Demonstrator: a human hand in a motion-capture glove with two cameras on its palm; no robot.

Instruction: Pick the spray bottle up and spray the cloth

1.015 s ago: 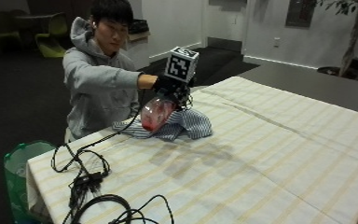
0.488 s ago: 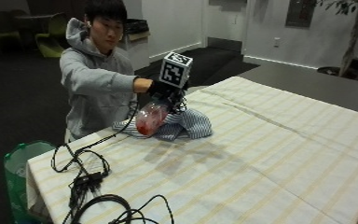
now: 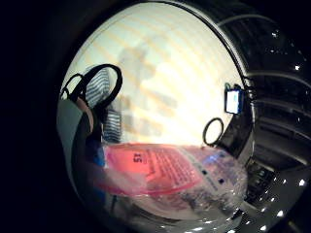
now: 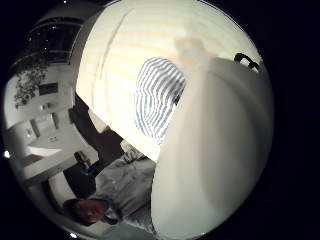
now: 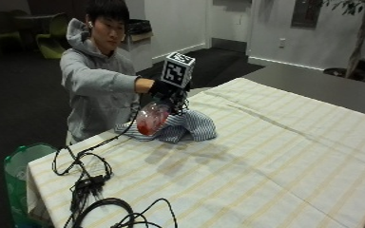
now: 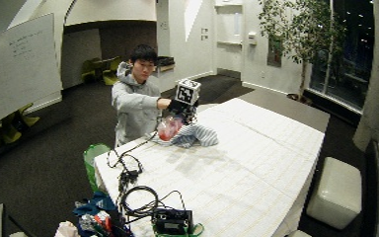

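Gloved right hand (image 5: 167,91) holds the spray bottle (image 5: 152,118) lifted off the bench (image 5: 283,161), directly above and just in front of the cloth (image 5: 186,128). The fingers are curled round the bottle's upper part (neck or trigger region; which finger sits on the trigger cannot be told from any view). The bottle body hangs below the hand, tilted, pink-red liquid visible in its lower part.

Cloth: blue-and-white striped, bunched in a heap near the bench edge on the person's side. The thumb-side palm view shows the striped fabric (image 4: 157,102) lying on the yellow-striped bench cover below the hand. The little-finger-side view is largely filled by the bottle (image 3: 170,174), its label and pink contents close to the palm, with a strip of cloth (image 3: 99,90) beside it.

Stage, as judged: pick-up done, bottle positioned over the target; the spraying step is at hand.

Risks from here:
- Nozzle direction not visible. If it points past the heap, spray lands on the bench cover instead of the cloth.
- The bottle hangs tilted; if the intake tube sits clear of the liquid, the trigger may pump air.
- Cables (image 5: 84,178) trail from the hand across the bench close to the cloth; stray spray could wet them, or they could drag on the heap.
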